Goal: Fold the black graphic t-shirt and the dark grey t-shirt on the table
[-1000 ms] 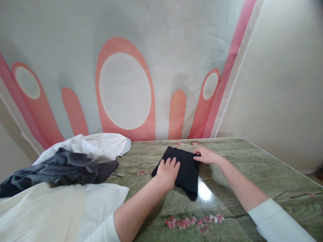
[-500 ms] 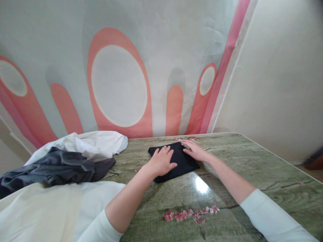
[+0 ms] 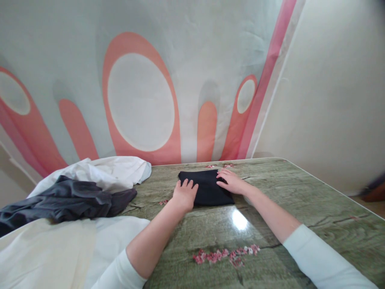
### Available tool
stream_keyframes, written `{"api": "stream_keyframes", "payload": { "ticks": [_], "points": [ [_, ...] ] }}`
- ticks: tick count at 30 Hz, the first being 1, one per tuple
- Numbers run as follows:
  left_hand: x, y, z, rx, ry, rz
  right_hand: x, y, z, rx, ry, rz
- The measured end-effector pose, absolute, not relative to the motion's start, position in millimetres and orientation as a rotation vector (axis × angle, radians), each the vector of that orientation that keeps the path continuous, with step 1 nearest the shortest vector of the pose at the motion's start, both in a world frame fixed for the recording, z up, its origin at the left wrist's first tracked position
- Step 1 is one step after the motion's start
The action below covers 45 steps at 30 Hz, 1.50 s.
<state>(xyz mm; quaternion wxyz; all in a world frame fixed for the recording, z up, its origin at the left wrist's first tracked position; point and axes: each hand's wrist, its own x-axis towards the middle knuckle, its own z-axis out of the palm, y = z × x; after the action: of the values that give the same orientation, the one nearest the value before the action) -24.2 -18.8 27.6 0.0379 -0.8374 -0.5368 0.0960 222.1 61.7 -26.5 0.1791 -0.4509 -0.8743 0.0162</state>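
Both spread loosely, left hand (image 3: 184, 196) and right hand (image 3: 232, 182) sit on opposite sides of the black cloth (image 3: 208, 188) near the tabletop's (image 3: 279, 200) far edge, so uneven pushing could bunch it imo.

Above the black cloth (image 3: 209, 190), I have a narrow gap between the left hand (image 3: 184, 196) and the right hand (image 3: 231, 182). Open table (image 3: 300, 190) lies in front and to its right; the clothes pile (image 3: 81, 198) obstructs farther left, the wall (image 3: 186, 80) behind.
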Motion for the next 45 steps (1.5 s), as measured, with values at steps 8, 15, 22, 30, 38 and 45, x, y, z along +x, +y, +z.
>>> {"api": "stream_keyframes", "payload": {
  "ticks": [8, 15, 22, 30, 38, 45],
  "points": [
    [-83.4, 27.5, 20.7, -2.1, -1.907, 0.001, 213.7, 36.0, 17.3, -1.411, -2.663, -0.039],
    [-61.1, 17.9, 19.7, -2.314, -1.816, -0.166, 214.8, 42.9, 10.5, -1.522, -2.443, 0.418],
    [5.6, -27.7, 6.3, -2.818, -1.349, -0.199, 235.4, 61.7, -16.8, -1.787, -2.02, 0.631],
    [-30.4, -1.6, 14.0, -2.994, -1.508, 0.185, 221.0, 47.8, -10.7, -1.535, -1.954, 1.313],
    [-47.6, 22.1, 11.9, -2.837, -1.658, -0.184, 200.8, 39.0, -12.9, -1.367, -1.659, 1.668],
    [-16.6, 7.7, -6.2, -2.842, -1.366, -0.205, 206.5, 40.3, -15.9, -1.387, -1.483, 1.875]
  ]
}}
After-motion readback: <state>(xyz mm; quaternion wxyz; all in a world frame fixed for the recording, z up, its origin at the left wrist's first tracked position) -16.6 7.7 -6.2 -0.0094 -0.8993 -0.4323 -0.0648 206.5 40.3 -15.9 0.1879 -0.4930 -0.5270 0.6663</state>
